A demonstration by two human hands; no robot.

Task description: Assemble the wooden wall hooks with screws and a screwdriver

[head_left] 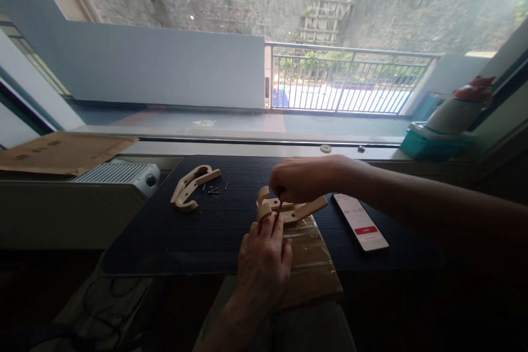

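My left hand [264,261] rests on the near part of a black mat [198,231], its fingers pressed on a curved wooden hook piece [289,212]. My right hand [301,179] reaches in from the right and pinches a thin dark tool [279,210] that stands on that wooden piece. The wooden piece lies partly on a brown cardboard sheet [309,264]. A second curved wooden hook pair [192,187] lies farther left on the mat, with a few small screws [212,190] beside it.
A phone [361,221] with a lit timer screen lies on the mat to the right. A grey heater [119,176] and cardboard [61,151] sit at the left. A teal box [433,143] with a white object stands on the window sill at right.
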